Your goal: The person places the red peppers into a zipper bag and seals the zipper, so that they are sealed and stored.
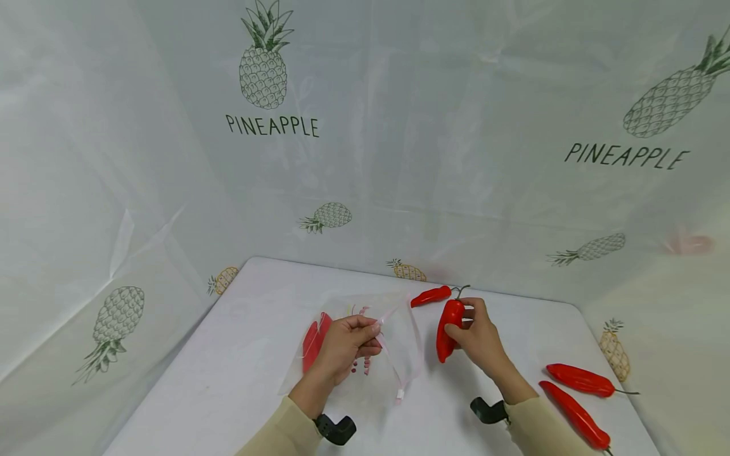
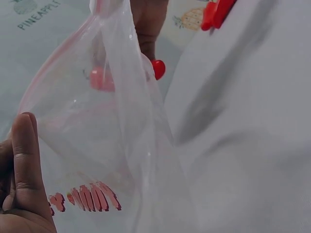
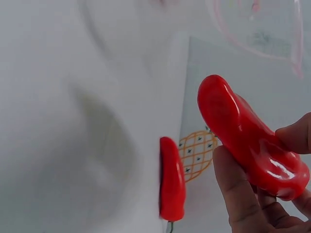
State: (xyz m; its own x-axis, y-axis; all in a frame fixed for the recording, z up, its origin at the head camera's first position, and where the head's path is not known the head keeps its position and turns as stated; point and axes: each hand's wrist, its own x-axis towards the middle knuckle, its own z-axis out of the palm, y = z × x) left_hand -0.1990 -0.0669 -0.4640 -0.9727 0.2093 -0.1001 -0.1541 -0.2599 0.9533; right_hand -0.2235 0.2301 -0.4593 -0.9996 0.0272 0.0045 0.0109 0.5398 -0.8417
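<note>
A pale sheet [image 1: 433, 139] rises beyond the white table [image 1: 217, 367] and along its left and right sides. Two large pineapples are printed high on it, the left print [image 1: 263, 77] upright, the right print [image 1: 668, 102] tilted, each over the word PINEAPPLE [image 1: 272, 125] (all in thin, dark capitals). Smaller yellow pineapples [image 1: 410, 272] show near the table's far and right edges.

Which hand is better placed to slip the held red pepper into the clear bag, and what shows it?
Probably the right hand: it grips the red pepper beside the opening of the clear bag. The left hand pinches the bag's edge, so it seems better suited to steadying it.
</note>
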